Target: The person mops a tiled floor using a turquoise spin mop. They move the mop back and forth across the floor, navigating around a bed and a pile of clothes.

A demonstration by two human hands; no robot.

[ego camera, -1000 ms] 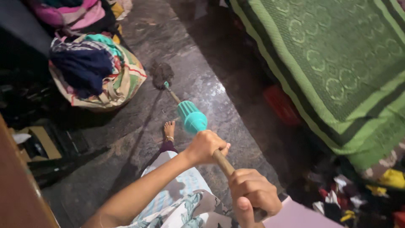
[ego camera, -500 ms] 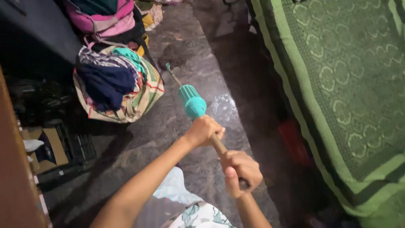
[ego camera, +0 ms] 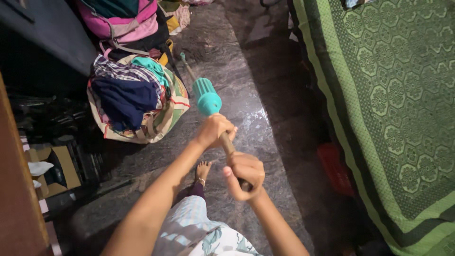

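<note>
Head view: left hand [ego camera: 214, 130] and right hand [ego camera: 244, 173] both have fingers wrapped around the mop handle [ego camera: 207, 100], which slants to the dark stone floor [ego camera: 237, 71]; its head could snag the nearby bag of clothes [ego camera: 137, 99]; wet floor might slip the bare foot [ego camera: 203, 169].

The mop [ego camera: 207, 97] has a wooden handle with a teal ribbed plastic collar partway along. It slants from near centre toward far left, its thin lower shaft reaching the dark stone floor [ego camera: 246, 90] beside the bundle.
</note>
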